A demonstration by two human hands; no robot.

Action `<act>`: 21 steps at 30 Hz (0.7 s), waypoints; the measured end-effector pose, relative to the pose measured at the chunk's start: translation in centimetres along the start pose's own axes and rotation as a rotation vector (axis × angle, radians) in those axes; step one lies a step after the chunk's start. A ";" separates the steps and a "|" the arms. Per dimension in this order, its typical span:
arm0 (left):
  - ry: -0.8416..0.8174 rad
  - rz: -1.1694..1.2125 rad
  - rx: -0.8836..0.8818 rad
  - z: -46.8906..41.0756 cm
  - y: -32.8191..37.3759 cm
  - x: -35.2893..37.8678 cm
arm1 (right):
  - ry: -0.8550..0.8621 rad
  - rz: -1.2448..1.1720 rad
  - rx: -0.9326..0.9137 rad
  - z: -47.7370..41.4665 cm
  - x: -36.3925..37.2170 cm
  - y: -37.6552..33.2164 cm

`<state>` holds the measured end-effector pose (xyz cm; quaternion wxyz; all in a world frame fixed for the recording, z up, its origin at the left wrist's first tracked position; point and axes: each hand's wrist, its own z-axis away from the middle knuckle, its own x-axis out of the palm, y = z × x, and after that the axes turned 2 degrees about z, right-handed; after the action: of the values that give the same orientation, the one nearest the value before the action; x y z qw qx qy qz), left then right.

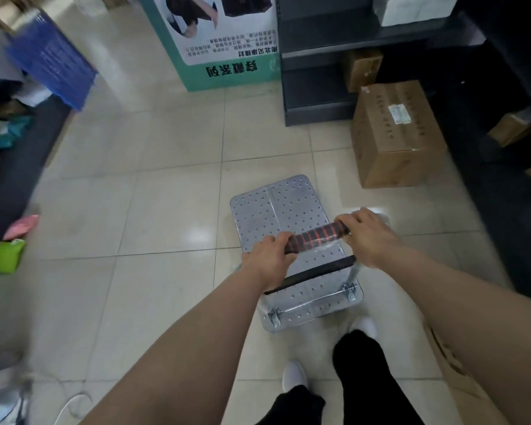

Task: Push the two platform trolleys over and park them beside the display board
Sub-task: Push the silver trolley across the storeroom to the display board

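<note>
1. While both bare forearms reach in from the bottom of the frame, the left hand wraps around the left end of the trolley handle, fingers curled shut over the bar.
2. At the bar's other end, the right hand grips the same way, fingers closed over the black-and-red striped grip, which shows clear wrapping at its ends.
3. Below the hands, the platform trolley sits in the lower centre of the frame on the pale tiled floor; its silver deck is dotted with small holes and angles toward the upper left.
4. Only this one trolley is in view.
5. Ahead, at the top centre, the display board stands on the floor with a green border and printed text, well apart from the trolley.
6. Just right of the board stands a dark shelving unit.
7. Further right, a large cardboard box rests on the floor near the trolley's far right corner.
8. Along the upper left, a blue crate appears blurred.
9. At the bottom, white shoes and black trousers show behind the trolley.
</note>
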<state>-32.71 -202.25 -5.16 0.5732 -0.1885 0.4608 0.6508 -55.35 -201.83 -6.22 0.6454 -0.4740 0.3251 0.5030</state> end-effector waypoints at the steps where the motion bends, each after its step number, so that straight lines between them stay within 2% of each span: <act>1: -0.002 0.002 -0.019 -1.4 0.0 -0.9 | -0.004 -0.006 -0.007 -1.7 -0.6 0.0; 6: 0.034 0.009 -0.180 -7.9 0.7 -4.9 | -0.031 0.057 -0.087 -10.0 -3.8 0.5; 12: 0.062 0.005 -0.387 -14.9 2.5 -9.7 | -0.162 0.069 -0.189 -19.6 -8.2 1.4; 21: 0.120 0.026 -0.446 -24.8 1.9 -16.2 | -0.153 0.108 -0.261 -32.9 -12.6 0.8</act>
<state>-37.06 -231.60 -4.39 0.4804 -0.3428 0.3414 0.7315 -57.75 -236.95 -6.31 0.5733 -0.4958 0.2319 0.6096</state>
